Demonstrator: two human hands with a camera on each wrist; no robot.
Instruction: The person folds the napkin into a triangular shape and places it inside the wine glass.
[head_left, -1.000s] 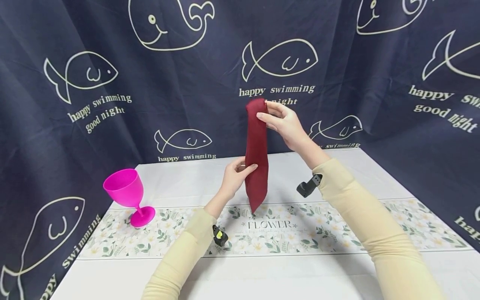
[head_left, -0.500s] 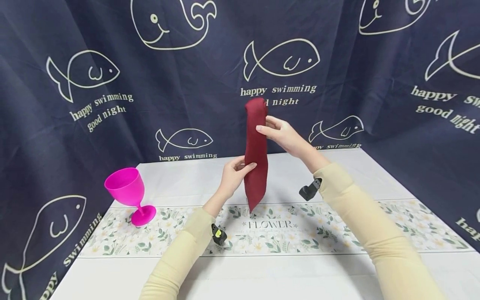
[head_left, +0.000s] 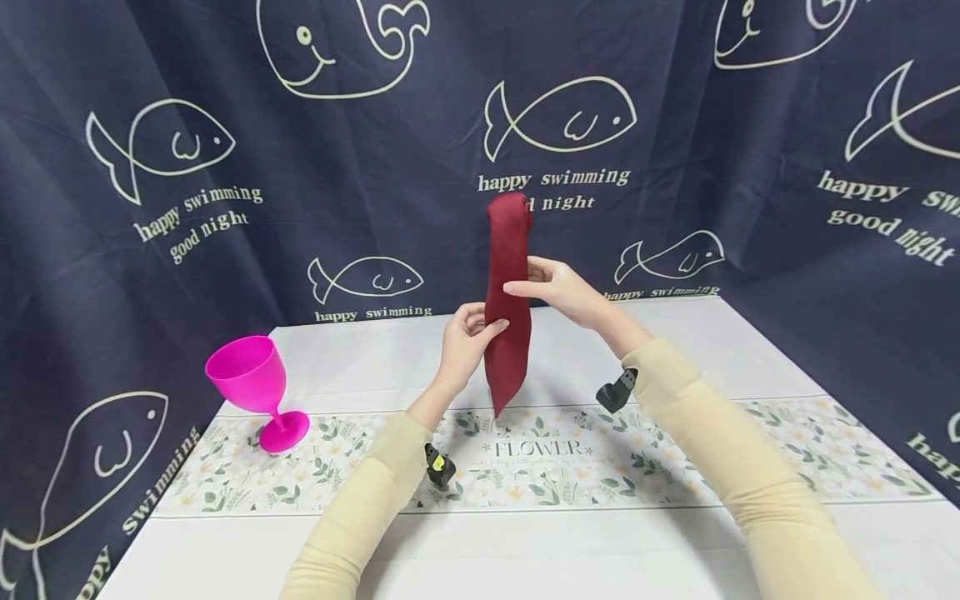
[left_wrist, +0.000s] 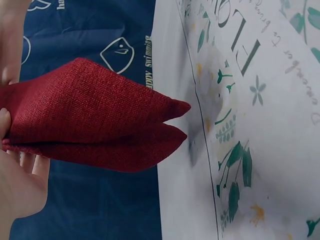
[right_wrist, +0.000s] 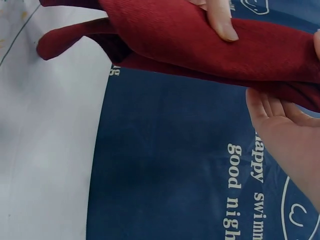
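Observation:
A dark red cloth napkin [head_left: 508,262], folded into a long strip, stands upright above the table with its pointed end down. My left hand [head_left: 461,348] grips its lower part from the left, thumb in front and fingers behind. Higher up, my right hand [head_left: 566,293] holds the right edge, its thumb lying across the front. Seen from the left wrist, the napkin [left_wrist: 95,107] ends in two separate points. The right wrist view shows my right fingers [right_wrist: 272,107] behind the folded layers, partly hidden by them.
At the left of the table stands a bright pink goblet [head_left: 251,375]. A floral runner printed with FLOWER [head_left: 540,475] crosses the white table [head_left: 345,367]. Behind hangs a dark blue curtain [head_left: 420,183] with fish drawings.
My right hand has slid down the napkin's edge from near its top towards my left hand. The napkin and left hand have risen slightly. The goblet stays where it was.

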